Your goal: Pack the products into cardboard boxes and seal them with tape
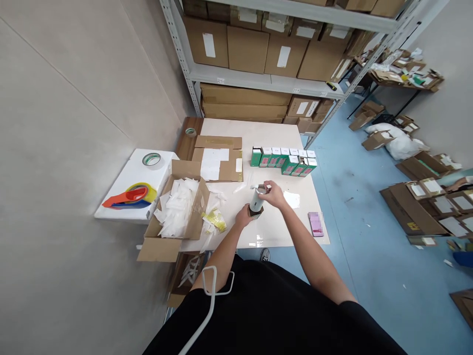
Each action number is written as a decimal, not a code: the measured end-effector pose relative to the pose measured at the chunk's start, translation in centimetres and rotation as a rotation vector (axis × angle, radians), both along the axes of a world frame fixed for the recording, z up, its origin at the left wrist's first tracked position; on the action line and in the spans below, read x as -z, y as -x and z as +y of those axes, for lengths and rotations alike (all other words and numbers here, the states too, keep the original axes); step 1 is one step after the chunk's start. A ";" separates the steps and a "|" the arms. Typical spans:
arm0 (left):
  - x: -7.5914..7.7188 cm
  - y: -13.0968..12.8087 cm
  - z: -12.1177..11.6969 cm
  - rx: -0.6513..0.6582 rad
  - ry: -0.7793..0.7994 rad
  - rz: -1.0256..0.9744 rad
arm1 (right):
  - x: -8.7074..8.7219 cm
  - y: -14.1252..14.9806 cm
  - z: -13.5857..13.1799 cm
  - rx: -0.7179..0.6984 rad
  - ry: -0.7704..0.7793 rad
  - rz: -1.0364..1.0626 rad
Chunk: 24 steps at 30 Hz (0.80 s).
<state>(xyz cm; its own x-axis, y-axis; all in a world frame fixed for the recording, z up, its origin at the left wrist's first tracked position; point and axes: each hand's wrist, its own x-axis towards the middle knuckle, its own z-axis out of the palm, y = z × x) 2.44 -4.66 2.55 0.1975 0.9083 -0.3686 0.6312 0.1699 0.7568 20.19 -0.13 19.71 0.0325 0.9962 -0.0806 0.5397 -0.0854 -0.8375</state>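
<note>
A pale grey-blue cylinder point(255, 202) stands slightly tilted over the table, its lower end inside the dark mouth of a small open box point(256, 215). My left hand point(243, 216) is closed around that box from the left. At the cylinder's upper end, my right hand point(274, 194) has its fingers closed on the rim. The exact kind of the cylinder cannot be made out. Beyond my hands, several green-and-white small boxes point(284, 158) stand in rows, and a white paper sheet point(291, 199) lies to the right of my right hand.
Left are an open carton point(153, 246) of white packing material, a tape dispenser point(135, 195) and a tape roll point(151, 159). A flattened carton point(236, 170) lies at the back, a pink packet point(316, 224) at the right. Shelving point(251, 79) with cartons rises behind.
</note>
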 end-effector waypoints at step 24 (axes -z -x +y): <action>-26.9 -2.4 4.1 -0.098 -0.543 -0.643 | -13.8 -2.7 0.9 -0.105 -0.359 0.586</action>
